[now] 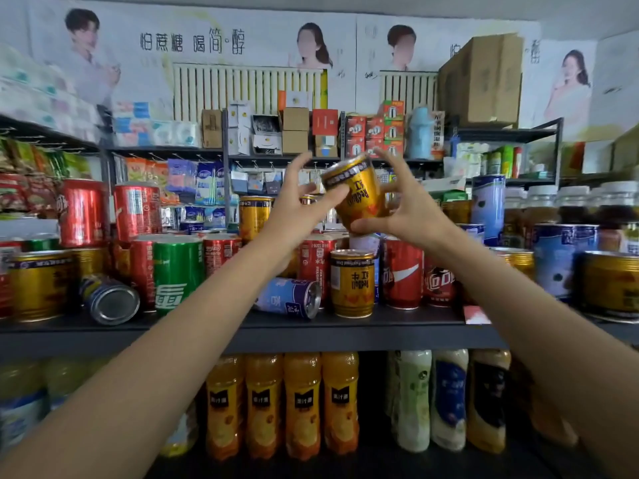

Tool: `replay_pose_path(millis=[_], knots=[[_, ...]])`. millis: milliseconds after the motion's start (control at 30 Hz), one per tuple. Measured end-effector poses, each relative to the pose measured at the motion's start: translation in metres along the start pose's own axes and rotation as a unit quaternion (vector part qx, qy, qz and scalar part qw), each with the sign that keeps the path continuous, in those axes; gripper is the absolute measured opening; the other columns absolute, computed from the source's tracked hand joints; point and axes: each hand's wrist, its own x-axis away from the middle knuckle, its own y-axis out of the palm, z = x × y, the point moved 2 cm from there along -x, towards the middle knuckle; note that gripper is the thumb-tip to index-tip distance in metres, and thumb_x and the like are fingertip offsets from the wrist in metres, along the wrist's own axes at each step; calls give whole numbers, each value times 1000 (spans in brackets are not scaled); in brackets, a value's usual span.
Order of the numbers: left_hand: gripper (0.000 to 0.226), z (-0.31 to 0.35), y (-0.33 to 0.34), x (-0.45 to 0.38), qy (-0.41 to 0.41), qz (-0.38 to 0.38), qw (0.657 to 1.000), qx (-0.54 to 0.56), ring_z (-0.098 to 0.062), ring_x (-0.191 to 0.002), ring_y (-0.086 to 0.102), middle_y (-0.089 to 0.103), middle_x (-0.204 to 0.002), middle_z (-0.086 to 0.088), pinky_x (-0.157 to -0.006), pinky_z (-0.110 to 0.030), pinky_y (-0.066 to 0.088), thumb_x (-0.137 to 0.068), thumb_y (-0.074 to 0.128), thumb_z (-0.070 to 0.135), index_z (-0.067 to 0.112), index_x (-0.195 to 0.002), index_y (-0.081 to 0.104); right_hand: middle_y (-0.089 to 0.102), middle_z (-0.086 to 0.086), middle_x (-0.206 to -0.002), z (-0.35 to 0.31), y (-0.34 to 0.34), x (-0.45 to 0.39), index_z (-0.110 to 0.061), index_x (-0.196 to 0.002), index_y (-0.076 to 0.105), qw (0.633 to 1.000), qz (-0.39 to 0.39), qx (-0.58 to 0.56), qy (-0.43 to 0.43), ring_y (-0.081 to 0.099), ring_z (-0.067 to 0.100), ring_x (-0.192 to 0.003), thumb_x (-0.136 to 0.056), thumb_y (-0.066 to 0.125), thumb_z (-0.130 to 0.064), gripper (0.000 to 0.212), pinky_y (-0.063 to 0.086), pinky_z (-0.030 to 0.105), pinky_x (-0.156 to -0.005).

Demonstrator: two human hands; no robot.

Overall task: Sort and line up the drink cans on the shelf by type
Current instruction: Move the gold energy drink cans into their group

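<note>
At the far left of the dark shelf [345, 335], a gold can [39, 286] is standing close to the front edge, with tall red cans [83, 212] rising behind it. Just right of it, a blue can [110, 299] is lying on its side, its silver end facing out and sitting near the lip. A green can [178, 273] is standing upright beside that, packed against red cans with little room between them.

Moving right, the left hand [297, 209] is reaching up above the shelf, fingers spread and lightly curved, its thumb and fingertips touching the dark-banded end of the held gold can [356, 195]. That can is tilting in the air over the middle of the shelf, clear of the cans below it. The right hand [403, 209] is gripping the can from the other side, thumb under its lower end and fingers curling round the body.

Below the hands, another blue can [288, 297] is lying on its side near the front edge, and an upright gold can [352, 283] is standing just right of it. A bare strip of shelf is showing in front of these two. Further right, red cola cans [403, 274] are crowding together, then blue cans [562, 257] and a large gold one [612, 285] are filling the right end. Orange bottles [283, 404] are lining the level beneath.
</note>
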Motion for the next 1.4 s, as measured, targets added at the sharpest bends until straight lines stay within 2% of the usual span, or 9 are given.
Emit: replay_pose_path(millis=[67, 167, 267, 433, 600, 800, 1067, 1300, 1400], knots=[[48, 11, 4, -2, -27, -9, 996, 84, -21, -105, 59, 56, -116, -5, -86, -30, 52, -84, 63, 30, 32, -125, 38, 51, 8, -124, -13, -18, 1, -37, -141, 21, 998, -29, -48, 0, 58, 21, -103, -57, 82, -12, 106, 47, 44, -92], [51, 10, 13, 1, -88, -54, 984, 142, -21, -91, 68, 65, -105, -9, -77, -25, 56, -85, 60, 33, 16, -128, 39, 51, 11, -121, -23, -44, 2, -34, -136, 27, 985, -21, -172, 20, 58, 24, -104, -65, 75, -9, 89, 54, 35, -82], [70, 3, 17, 5, -129, -93, 987, 18, -20, -92, 67, 65, -111, -11, -80, -29, 56, -79, 64, 37, 12, -136, 32, 49, 12, -120, -23, -65, -1, -33, -128, 33, 991, -14, -125, 38, 56, 29, -106, -72, 74, -10, 73, 53, 37, -86], [55, -8, 19, 5, -62, -113, 939, -318, -14, -100, 51, 54, -124, 1, -81, -29, 40, -86, 62, 32, 18, -133, 37, 49, 10, -115, -7, -79, 3, -24, -125, 41, 992, -59, 55, 95, 54, 27, -100, -71, 76, -16, 65, 49, 26, -66], [42, -11, 53, -4, 11, -120, 944, -306, -11, -98, 52, 54, -117, 1, -72, -18, 43, -88, 59, 24, 16, -126, 45, 46, 8, -117, 10, -113, 1, -21, -122, 43, 986, 34, 84, 140, 51, 24, -97, -72, 76, -23, 60, 46, 27, -62], [38, -13, 117, -13, 78, -158, 930, -322, -11, -105, 52, 54, -121, 1, -87, -24, 42, -89, 57, 19, 16, -125, 47, 40, 4, -109, 33, -164, 1, -14, -128, 37, 964, 128, 169, 162, 44, 22, -99, -77, 73, -28, 64, 43, 32, -74], [27, -25, 173, -28, 134, -176, 898, -380, -16, -116, 51, 57, -125, 5, -99, -41, 39, -92, 50, 24, 22, -117, 59, 45, 14, -128, 73, -182, -13, -12, -132, 33, 950, 92, 256, 151, 44, 27, -108, -78, 72, -28, 68, 38, 33, -79], [23, -36, 182, -34, 147, -185, 890, -389, -6, -83, 45, 63, -98, 11, -92, -38, 42, -93, 49, 25, 26, -108, 66, 43, 12, -129, 105, -180, -27, -13, -134, 32, 940, -9, 287, 183, 41, 22, -103, -76, 73, -28, 72, 38, 33, -77], [22, -40, 182, -37, 152, -176, 893, -386, -8, -92, 47, 65, -96, 8, -95, -37, 38, -93, 49, 24, 27, -104, 68, 42, 7, -119, 112, -183, -27, -12, -133, 33, 947, -29, 266, 179, 41, 21, -103, -76, 71, -26, 70, 40, 33, -78]])
